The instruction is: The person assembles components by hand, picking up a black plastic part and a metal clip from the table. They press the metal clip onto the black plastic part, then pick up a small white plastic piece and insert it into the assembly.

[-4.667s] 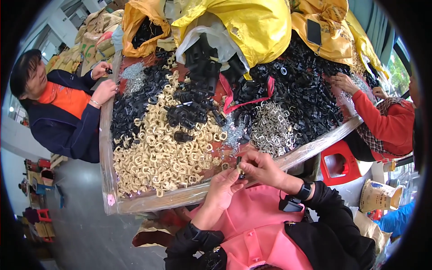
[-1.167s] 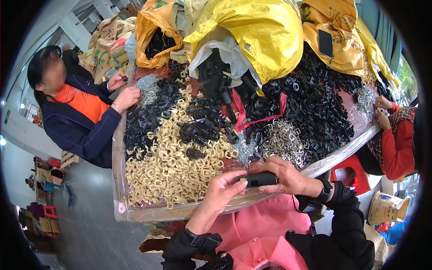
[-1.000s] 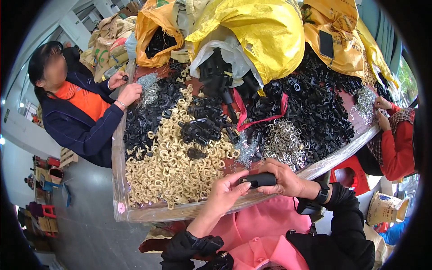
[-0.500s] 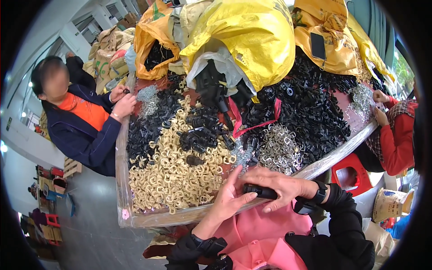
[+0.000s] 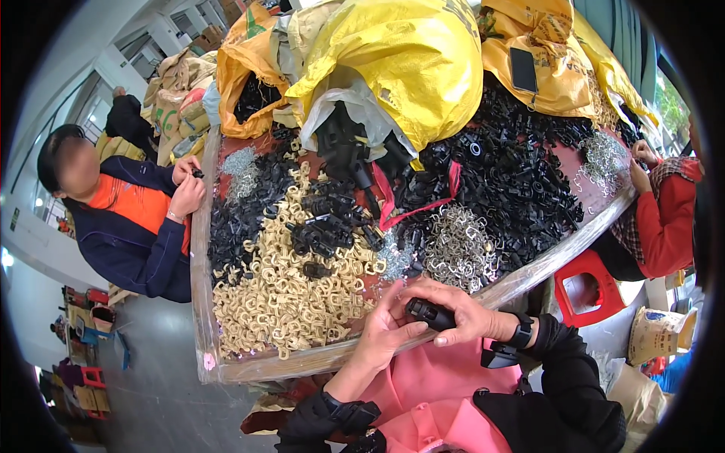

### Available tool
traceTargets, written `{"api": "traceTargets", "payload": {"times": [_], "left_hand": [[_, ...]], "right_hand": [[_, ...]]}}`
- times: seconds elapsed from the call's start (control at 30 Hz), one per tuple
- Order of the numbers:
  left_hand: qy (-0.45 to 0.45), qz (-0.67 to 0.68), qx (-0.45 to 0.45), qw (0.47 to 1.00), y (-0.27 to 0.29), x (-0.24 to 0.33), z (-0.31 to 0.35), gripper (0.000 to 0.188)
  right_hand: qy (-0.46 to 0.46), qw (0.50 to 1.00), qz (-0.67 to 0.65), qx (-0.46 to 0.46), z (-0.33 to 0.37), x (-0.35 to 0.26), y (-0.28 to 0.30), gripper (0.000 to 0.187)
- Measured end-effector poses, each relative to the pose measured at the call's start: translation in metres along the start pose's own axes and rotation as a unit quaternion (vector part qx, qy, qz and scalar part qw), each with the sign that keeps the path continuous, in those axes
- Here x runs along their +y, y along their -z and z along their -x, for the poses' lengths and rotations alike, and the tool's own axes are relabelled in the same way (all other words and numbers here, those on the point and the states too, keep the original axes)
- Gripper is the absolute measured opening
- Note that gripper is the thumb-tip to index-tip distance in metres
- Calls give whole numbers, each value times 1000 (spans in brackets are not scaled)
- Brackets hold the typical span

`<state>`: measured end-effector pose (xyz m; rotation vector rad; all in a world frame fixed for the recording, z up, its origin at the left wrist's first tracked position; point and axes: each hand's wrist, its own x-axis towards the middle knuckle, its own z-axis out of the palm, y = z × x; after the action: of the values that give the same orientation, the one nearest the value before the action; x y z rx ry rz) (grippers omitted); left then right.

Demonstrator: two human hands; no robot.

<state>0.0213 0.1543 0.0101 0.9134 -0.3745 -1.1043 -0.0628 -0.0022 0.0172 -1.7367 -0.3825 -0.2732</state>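
Observation:
Just over the table's near edge, a short black plastic cylindrical part [image 5: 430, 314] with a slotted end sits between my two hands. My right hand [image 5: 470, 311] curls over it from the right, thumb below and fingers above. From the left my left hand [image 5: 383, 336] meets it, thumb against its side and index finger pointing up; the other fingers are partly hidden. Beyond my hands lie a heap of beige plastic rings [image 5: 291, 309], a pile of bent metal clips [image 5: 461, 245] and a small pile of fine silver pieces [image 5: 396, 257].
Black plastic parts [image 5: 513, 189] cover much of the table, bounded by a wooden rim [image 5: 287, 368]. A big yellow sack [image 5: 400, 68] spills black tubes; a phone [image 5: 522, 69] lies on an orange sack. Co-workers [image 5: 124, 219] sit left and right. A red stool [image 5: 589, 287] stands at right.
The black part has turned in my hands, so more of its slotted end shows. My right fingers have shifted around it. The left co-worker has drawn their hands back from the table.

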Motion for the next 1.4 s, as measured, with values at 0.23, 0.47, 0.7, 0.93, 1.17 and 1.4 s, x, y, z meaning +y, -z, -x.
{"api": "traceTargets", "payload": {"times": [0.23, 0.47, 0.7, 0.93, 1.17, 1.4], "left_hand": [[43, 20, 6, 999, -1, -4, -5, 78], [57, 29, 5, 998, -7, -9, -6, 78], [70, 28, -8, 997, -19, -4, -5, 75], [55, -154, 17, 986, 23, 14, 0, 54], [-105, -473, 115, 867, 37, 37, -29, 37], [-211, -804, 107, 545, 48, 40, -93, 16]], "right_hand": [[18, 993, 63, 101, 7, -4, -3, 68], [11, 992, 53, 114, 8, -18, -1, 57], [-15, 993, 48, 108, 22, -23, 11, 51], [-168, 984, 59, -14, 107, -49, 80, 53], [-273, 854, 433, -91, 141, -44, 70, 38], [-153, 882, 445, -13, 60, -20, 63, 28]]}}
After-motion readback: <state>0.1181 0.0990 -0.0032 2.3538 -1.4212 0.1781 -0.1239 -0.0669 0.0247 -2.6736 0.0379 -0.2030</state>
